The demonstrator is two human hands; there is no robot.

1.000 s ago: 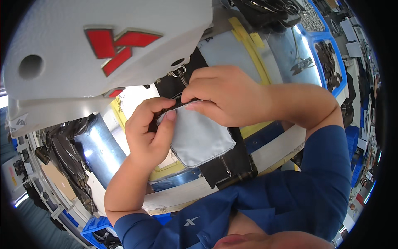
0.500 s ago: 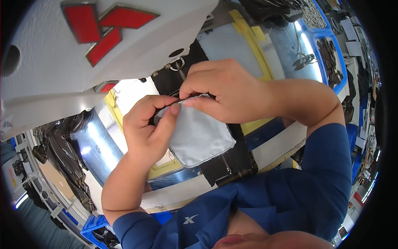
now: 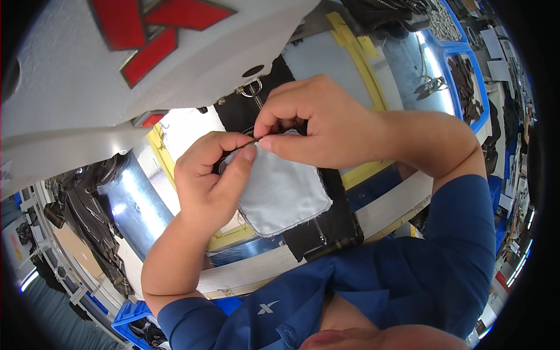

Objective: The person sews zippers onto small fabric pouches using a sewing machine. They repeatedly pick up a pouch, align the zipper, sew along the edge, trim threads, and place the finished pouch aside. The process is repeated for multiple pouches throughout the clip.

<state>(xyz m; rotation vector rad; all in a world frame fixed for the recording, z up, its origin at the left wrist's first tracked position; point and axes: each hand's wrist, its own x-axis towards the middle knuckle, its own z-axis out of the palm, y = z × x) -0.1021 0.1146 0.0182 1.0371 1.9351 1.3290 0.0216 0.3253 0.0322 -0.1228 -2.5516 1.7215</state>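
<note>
A light grey pocket bag (image 3: 286, 195) with a stitched, slightly frayed edge lies over a strip of black fabric (image 3: 341, 204). My left hand (image 3: 213, 178) pinches its upper edge between thumb and fingers. Close beside it, almost touching, my right hand (image 3: 315, 125) pinches the same edge, with the fingers curled over the far side. A dark fold shows along the top edge between both thumbs. Above my hands, the black fabric carries a metal zipper and a metal ring (image 3: 252, 88). A zipper pull (image 3: 322, 238) hangs at its near end.
A white sewing machine (image 3: 192, 70) with red emblems overhangs the upper left. Yellow tape (image 3: 359, 58) borders the work surface. Thread snips (image 3: 430, 87) lie at the right, by a blue crate (image 3: 481, 114). Dark garment pieces (image 3: 87, 204) are heaped at the left.
Both hands have shifted very slightly right, still pinching the edge. The right thumb has moved slightly along it, and the fingers have lifted a little. The machine appears slightly shifted in view.
</note>
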